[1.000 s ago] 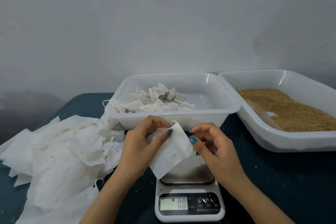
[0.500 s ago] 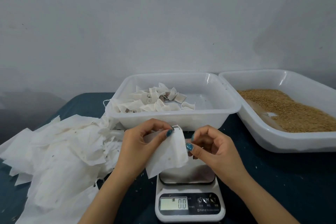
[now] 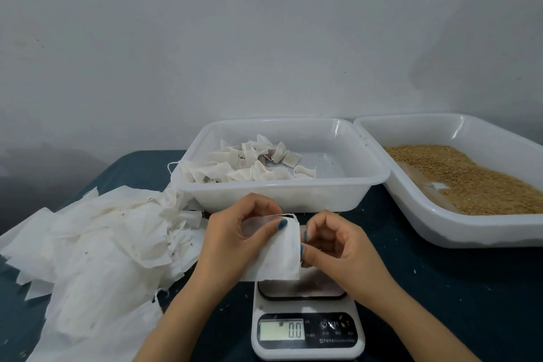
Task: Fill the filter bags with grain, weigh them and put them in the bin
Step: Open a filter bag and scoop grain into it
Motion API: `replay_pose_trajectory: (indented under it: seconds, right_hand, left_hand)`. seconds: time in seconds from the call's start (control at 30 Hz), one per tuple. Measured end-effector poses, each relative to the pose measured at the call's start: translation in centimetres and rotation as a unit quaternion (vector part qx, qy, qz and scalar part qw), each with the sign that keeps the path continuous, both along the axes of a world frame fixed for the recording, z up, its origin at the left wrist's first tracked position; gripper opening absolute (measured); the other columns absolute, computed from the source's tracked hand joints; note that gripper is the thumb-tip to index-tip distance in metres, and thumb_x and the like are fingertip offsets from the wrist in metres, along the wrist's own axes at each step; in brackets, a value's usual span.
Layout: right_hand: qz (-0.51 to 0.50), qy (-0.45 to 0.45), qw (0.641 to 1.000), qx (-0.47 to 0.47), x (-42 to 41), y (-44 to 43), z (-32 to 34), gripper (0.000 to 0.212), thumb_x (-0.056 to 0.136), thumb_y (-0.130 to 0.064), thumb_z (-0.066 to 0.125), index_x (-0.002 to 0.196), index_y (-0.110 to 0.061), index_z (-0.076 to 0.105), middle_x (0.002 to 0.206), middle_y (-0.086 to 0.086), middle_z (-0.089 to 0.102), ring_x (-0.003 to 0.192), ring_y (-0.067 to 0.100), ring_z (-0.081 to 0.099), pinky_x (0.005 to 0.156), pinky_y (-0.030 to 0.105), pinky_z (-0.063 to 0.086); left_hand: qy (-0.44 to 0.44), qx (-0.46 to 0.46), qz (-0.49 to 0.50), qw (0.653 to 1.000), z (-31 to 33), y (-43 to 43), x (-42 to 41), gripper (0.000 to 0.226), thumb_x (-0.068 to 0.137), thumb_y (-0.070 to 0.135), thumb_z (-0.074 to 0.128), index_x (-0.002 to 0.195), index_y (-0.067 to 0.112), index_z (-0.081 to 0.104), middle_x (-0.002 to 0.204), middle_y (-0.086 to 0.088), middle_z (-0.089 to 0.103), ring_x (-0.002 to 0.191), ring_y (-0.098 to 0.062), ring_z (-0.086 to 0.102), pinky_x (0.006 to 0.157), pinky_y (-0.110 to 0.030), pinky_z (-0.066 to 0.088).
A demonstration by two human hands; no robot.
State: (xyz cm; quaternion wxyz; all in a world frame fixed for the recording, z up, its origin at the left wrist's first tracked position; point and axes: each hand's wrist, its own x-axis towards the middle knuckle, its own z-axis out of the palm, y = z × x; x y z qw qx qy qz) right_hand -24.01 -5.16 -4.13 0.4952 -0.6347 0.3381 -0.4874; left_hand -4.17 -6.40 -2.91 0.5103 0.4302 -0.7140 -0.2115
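Two hands hold one flat white paper filter bag [image 3: 279,256] just above the white digital scale [image 3: 307,329], display 0.0: L hand [image 3: 235,241] pinches its top, R hand [image 3: 338,247] its R edge. White plastic bin [image 3: 293,200] w/ filled bags sits just behind, white grain tray [image 3: 440,229] beside its R rim. Bare dark-blue tabletop [image 3: 455,288] front R, heap of empty white bags [image 3: 102,244] L, grey wall [image 3: 264,38] behind.

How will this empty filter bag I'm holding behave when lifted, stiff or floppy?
Probably floppy: the filter bag sags from where the left hand and right hand pinch it. Likely very light: it looks thin and flat, with no grain bulge. It may crease easily, like the crumpled pile of bags nearby.
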Motion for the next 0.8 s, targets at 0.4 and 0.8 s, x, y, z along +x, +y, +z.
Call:
replay_pose_trajectory:
  seconds: [0.4, 0.8]
  right_hand:
    - [-0.122, 0.043, 0.988, -0.085, -0.28, -0.56, -0.3, 0.031, 0.091, -0.001, 0.065, 0.094, -0.031, 0.073, 0.092, -0.003, 0.071, 0.078, 0.016, 0.068, 0.062, 0.023, 0.055]
    - [-0.128, 0.018, 0.989, -0.075, -0.35, -0.45, -0.28, 0.029, 0.091, -0.032, 0.049, 0.102, -0.017, 0.071, 0.099, -0.005, 0.063, 0.084, 0.014, 0.06, 0.061, 0.024, 0.052]
  left_hand:
    - [-0.155, -0.006, -0.047, 0.987, -0.84, 0.28, -0.41, 0.082, 0.058, 0.055, 0.085, 0.129, 0.051, 0.044, 0.14, 0.02, 0.031, 0.134, -0.002, 0.039, 0.099, -0.022, 0.041]
    - [0.023, 0.084, -0.105, 0.991, -0.25, 0.35, 0.11, 0.042, 0.078, 0.021, 0.084, 0.115, 0.033, 0.066, 0.123, 0.014, 0.064, 0.11, -0.007, 0.062, 0.083, -0.018, 0.053]
